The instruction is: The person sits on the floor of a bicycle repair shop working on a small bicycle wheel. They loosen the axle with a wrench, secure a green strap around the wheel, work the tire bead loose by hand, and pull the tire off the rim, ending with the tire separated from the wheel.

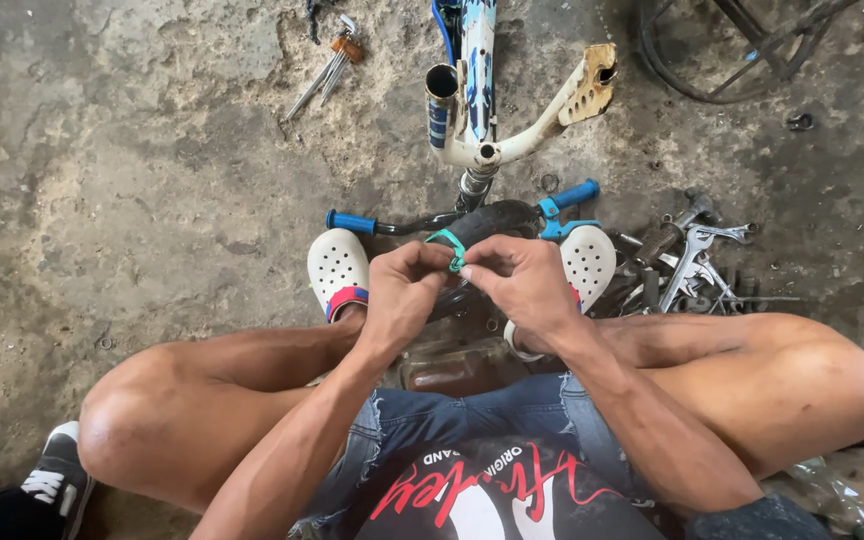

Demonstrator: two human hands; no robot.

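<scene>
Fingers of both hands are pinched together on a small teal strap (449, 248), which is held just above the middle of a black handlebar (492, 218). The left hand (402, 285) is closed on the strap's lower end, thumb and forefinger pressed tight; the right hand (522, 280) is clamped on it from the other side, so that the two sets of fingertips are touching. The handlebar is fitted with blue grips (352, 221) at either end and is laid across the concrete floor (152, 180), with a white and blue bicycle frame (477, 90) rising from its centre. White perforated clogs (338, 268) are worn on both feet, one planted to each side of the bar. A pile of spanners (697, 255) and a hammer is scattered on the floor just beside the right foot. A few slim metal tools (327, 70) are seen well apart, near the upper left of the frame. A bicycle wheel (732, 50) is partly visible at the upper right. A dark sneaker (57, 480) of another person is seen at the lower left edge
</scene>
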